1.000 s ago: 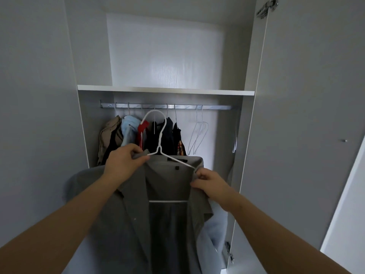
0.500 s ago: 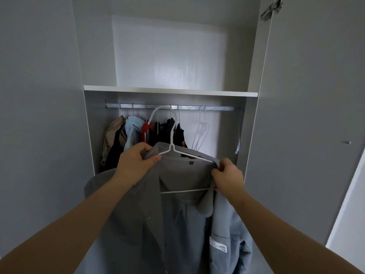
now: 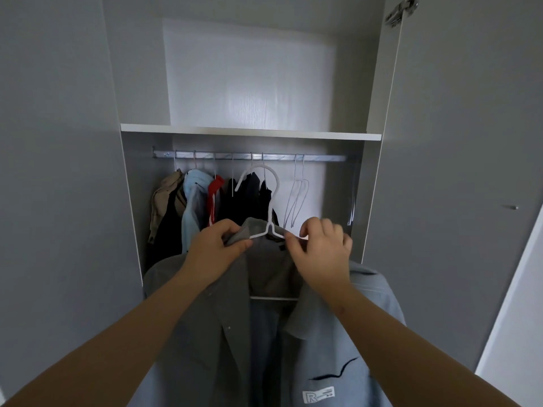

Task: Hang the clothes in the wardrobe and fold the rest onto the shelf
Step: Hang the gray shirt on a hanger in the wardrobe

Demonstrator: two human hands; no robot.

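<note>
Grey shirt (image 3: 205, 333) on white hanger (image 3: 269, 207), held up in front of open wardrobe (image 3: 135, 83), below the rail (image 3: 317, 157).

L hand (image 3: 216, 251) grips shirt collar just left of hanger neck. Its fingers (image 3: 230, 227) curl over top of the fabric w/ thumb underneath, cloth bunched btwn them.

R hand (image 3: 321, 254) is on the other side of the neck. Thumb + index pinch hanger's right arm where the collar meets it; can't tell if cloth is in the pinch too. Other R fingers are loosely curled above the shirt.

Hanger neck stands up btwn the two hands. The hook is just under the rail, not over it, in front of dark clothes (image 3: 246, 201). Hanger's bottom bar shows inside the open shirt front, below both hands. Shirt hangs open, sides spread out past both forearms. White label (image 3: 318, 395) sits low on its right front.

On rail, left to right:
- beige garment (image 3: 164, 201)
- light-blue top (image 3: 194, 201)
- red top (image 3: 214, 195)
- the dark clothes
- two bare hangers (image 3: 296, 201)

Shelf (image 3: 249, 133) is just above the rail. Door (image 3: 455, 259) stands open at right, w/ small knob (image 3: 512, 207) and hinge (image 3: 401, 10) at top.
</note>
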